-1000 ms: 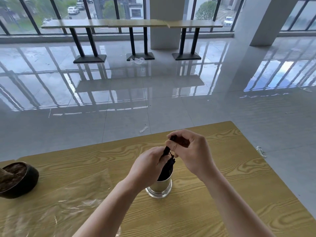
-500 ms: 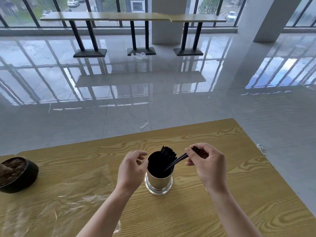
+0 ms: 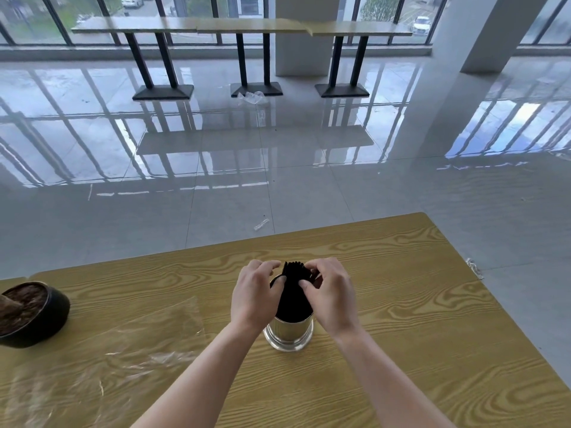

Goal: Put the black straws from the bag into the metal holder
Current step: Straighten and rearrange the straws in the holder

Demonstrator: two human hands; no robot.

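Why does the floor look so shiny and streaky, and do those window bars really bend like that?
Head view: the glossy floor mirrors the bright windows, hence the pale streaks; the wide-angle lens bows straight lines near the edges. The clear bag catches faint glare on the table. The straws read as one dark mass between the left hand and right hand.

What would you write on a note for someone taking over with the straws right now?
Left hand: fingers curled against the left side of the black straws, at the rim of the metal holder.
Right hand: fingertips on the right side of the bundle.
The straws stand in the holder, tops bunched between both hands. The clear plastic bag lies flat on the wooden table to the left; no straws show in it.
Done: the visible straws are in the holder.
Left: probably tidy the bunch and let go.
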